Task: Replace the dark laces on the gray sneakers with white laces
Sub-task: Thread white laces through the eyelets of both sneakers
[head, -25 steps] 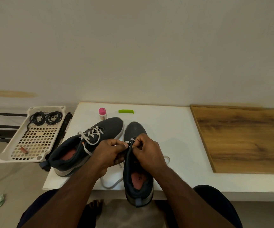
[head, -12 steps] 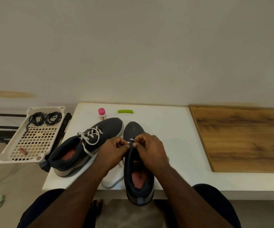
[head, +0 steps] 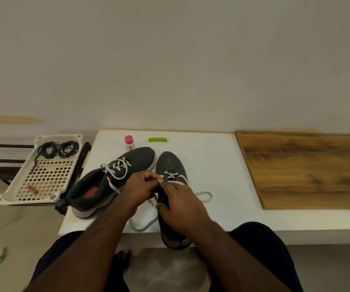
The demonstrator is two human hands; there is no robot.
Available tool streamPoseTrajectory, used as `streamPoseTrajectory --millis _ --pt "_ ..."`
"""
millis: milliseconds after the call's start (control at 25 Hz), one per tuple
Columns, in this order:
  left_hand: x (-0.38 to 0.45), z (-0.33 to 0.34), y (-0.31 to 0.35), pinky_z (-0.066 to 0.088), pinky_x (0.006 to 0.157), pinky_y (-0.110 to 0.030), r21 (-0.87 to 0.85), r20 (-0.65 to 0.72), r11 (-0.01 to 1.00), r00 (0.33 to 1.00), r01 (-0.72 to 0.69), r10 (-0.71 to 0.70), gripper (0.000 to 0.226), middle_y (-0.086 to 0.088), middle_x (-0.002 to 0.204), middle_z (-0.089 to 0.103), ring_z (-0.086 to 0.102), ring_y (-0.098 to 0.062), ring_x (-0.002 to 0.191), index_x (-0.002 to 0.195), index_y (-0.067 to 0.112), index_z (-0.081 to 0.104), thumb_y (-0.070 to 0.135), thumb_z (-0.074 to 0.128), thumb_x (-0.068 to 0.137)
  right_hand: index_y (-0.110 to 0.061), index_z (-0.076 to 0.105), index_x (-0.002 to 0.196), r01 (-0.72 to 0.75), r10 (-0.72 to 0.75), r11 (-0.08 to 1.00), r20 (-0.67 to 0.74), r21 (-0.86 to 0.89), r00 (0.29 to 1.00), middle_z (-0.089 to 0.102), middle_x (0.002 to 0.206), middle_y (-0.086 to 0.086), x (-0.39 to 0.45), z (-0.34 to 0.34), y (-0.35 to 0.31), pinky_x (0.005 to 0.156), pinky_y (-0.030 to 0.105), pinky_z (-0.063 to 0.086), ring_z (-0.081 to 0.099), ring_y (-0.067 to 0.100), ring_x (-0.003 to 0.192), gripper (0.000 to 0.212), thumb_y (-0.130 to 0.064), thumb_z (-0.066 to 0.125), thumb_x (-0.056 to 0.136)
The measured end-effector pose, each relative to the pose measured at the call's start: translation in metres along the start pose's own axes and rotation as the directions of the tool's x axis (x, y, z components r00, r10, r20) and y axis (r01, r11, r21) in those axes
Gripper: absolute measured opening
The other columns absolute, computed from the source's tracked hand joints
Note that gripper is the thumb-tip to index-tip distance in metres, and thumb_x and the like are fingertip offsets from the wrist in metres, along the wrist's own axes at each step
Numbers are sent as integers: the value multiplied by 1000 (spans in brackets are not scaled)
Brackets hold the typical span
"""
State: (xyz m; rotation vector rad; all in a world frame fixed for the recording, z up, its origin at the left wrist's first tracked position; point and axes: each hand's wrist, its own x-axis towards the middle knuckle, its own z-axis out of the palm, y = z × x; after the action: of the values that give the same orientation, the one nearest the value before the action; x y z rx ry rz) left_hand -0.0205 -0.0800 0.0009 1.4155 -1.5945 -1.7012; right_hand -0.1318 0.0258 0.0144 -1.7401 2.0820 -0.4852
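Note:
Two gray sneakers stand on the white table [head: 207, 165]. The left sneaker [head: 136, 159] lies angled with a white lace crossed through its eyelets. The right sneaker [head: 170, 163] points away from me, its white lace [head: 203, 196] crossed through the front eyelets, loose ends trailing on the table. My left hand [head: 140, 186] pinches the lace at the eyelets of the right sneaker. My right hand [head: 180, 203] grips that sneaker over its tongue and collar. The dark laces [head: 58, 149] lie coiled in a white tray.
The white perforated tray [head: 41, 180] rests on a dark rack left of the table, with a small brown piece in it. A pink-capped bottle [head: 129, 142] and a green piece [head: 158, 140] lie near the wall. A wooden board [head: 304, 167] covers the table's right part.
My right hand has slid back from the eyelets down onto the sneaker's tongue and collar, uncovering the crossed white lace. My left hand keeps pinching the lace at the eyelets.

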Motion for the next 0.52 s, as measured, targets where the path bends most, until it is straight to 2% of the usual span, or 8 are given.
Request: streamPoseTrajectory --millis 120,200,240,280,320,400,480,520 --pt "-1 0 4 56 73 -33 66 -72 994 993 -85 90 11 -4 90 74 71 -17 89 91 11 67 15 57 95 -20 57 126 -38 38 999 -62 10 997 65 116 -1 2 7 1 95 36 50 57 19 108 40 -36 55 89" --pt "-5 -4 16 57 76 -34 -252 -141 959 986 -127 93 16 -6 91 75 72 -18 89 94 4 58 14 46 99 -20 59 124 -63 65 997 -76 36 995 66 116 -1 2 8 4 96 36 50 57 19 107 41 -37 56 87" --pt "-6 -8 21 58 76 -35 -439 -164 889 984 -131 65 17 -8 86 73 72 -22 86 93 5 55 14 42 98 -20 58 128 -71 75 996 -73 56 994 65 119 -1 1 8 5 97 35 49 57 19 110 44 -38 57 87" --pt "-7 -13 25 56 73 -36 -527 -191 837 980 -144 49 17 -9 80 69 70 -24 81 90 6 54 13 40 96 -21 56 130 -74 79 995 -68 69 995 64 122 -1 1 8 6 97 34 48 56 19 113 47 -38 58 87" --pt "-7 -17 26 54 69 -36 -465 -223 870 973 -165 66 16 -8 77 65 65 -25 78 88 9 54 14 40 95 -21 55 132 -72 77 995 -69 75 995 63 123 -1 0 9 6 97 34 48 55 19 114 48 -38 58 87" --pt "-5 -19 15 51 68 -32 37 -164 982 969 -183 187 10 -2 85 63 61 -19 78 95 17 59 17 49 96 -22 55 132 -64 70 995 -78 80 994 63 123 -2 0 11 6 96 34 49 55 18 114 48 -40 57 87" --pt "-2 -13 1 51 72 -29 529 42 815 966 -238 255 9 3 93 67 63 -13 85 100 24 67 24 59 95 -25 55 131 -67 73 994 -74 86 995 63 122 -5 1 12 6 96 32 49 56 16 113 47 -41 58 87" --pt "-1 -11 -2 48 73 -27 632 108 730 962 -261 251 8 5 94 68 62 -10 87 97 25 70 26 62 94 -27 54 130 -72 79 993 -69 90 994 63 122 -6 2 13 6 96 31 48 56 15 113 46 -41 58 87"
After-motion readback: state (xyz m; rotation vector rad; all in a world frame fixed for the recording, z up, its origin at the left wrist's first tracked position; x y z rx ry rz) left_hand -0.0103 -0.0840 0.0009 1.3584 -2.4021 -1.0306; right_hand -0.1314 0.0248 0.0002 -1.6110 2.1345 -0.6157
